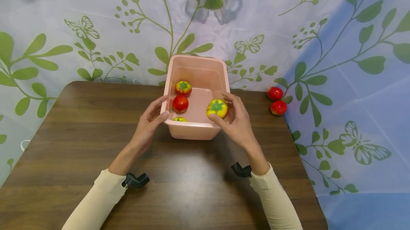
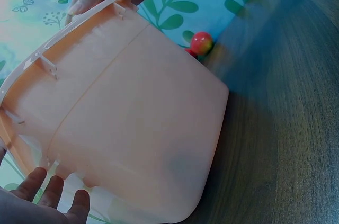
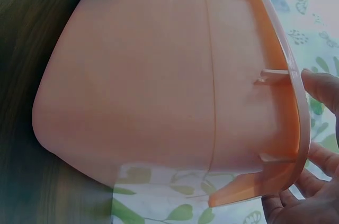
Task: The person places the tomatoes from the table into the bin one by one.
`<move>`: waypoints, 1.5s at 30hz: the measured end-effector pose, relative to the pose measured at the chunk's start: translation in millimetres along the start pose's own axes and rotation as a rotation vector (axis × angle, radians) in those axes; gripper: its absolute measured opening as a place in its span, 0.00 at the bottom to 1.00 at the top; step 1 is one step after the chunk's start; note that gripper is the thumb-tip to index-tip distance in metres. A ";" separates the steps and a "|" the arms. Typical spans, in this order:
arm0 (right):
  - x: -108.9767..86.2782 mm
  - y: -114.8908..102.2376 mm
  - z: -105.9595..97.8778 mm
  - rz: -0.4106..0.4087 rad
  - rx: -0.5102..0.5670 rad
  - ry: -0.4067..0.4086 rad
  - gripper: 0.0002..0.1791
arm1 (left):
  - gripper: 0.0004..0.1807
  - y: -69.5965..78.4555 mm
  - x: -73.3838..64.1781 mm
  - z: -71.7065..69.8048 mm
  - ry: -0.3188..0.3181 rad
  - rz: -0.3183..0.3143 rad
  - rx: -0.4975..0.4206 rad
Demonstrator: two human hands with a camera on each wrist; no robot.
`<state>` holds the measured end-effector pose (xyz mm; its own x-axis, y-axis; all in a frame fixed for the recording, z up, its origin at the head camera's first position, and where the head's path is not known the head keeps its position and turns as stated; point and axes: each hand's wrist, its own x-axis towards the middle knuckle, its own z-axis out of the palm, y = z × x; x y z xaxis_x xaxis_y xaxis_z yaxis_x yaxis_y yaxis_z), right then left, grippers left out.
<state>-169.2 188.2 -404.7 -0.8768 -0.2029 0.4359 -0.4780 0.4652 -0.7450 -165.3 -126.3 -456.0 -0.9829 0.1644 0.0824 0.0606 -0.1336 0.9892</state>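
A pink plastic bin (image 1: 192, 130) stands near the back of the table. My right hand (image 1: 237, 123) holds a yellow tomato (image 1: 217, 108) with a green star-shaped top, thumb in front and fingers behind, at the bin's right front corner. In the right wrist view the bin's rim hides that tomato. My left hand (image 1: 147, 123) holds the bin's left side, thumb at the rim and fingers (image 2: 52, 191) against the outer wall. Inside the bin lie a red-and-yellow tomato (image 1: 183, 88), a red tomato (image 1: 180, 104) and a yellow one (image 1: 180, 119) partly hidden by the front wall.
Two red round fruits (image 1: 278, 108) lie at the table's right back edge, beside the leaf-patterned curtain (image 1: 336, 80). The curtain hangs directly behind the bin. The brown wooden table (image 1: 179, 187) extends in front and to the left.
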 end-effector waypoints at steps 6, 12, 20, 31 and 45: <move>0.8 1.4 -1.4 0.003 -0.042 0.014 0.40 | 0.31 -0.4 1.3 -0.3 -0.002 0.015 -0.007; 0.4 2.7 -1.5 0.009 -0.048 0.015 0.40 | 0.31 -1.2 1.1 -0.5 -0.005 0.018 -0.008; 0.8 4.8 -1.1 -0.011 -0.039 0.033 0.40 | 0.31 0.3 0.7 0.4 -0.005 0.013 -0.011; 1.4 11.5 -7.3 -0.028 -0.003 0.074 0.39 | 0.31 -1.1 0.6 -0.5 -0.009 0.011 -0.001; 11.9 94.3 -60.5 0.146 -0.008 0.272 0.31 | 0.32 -0.5 -0.2 -0.8 -0.007 -0.017 -0.008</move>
<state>-221.6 281.8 -439.2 -0.8899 0.1043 0.4441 -0.3462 0.4795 -0.8063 -165.2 -127.1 -456.6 -0.9827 0.1731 0.0663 0.0424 -0.1385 0.9895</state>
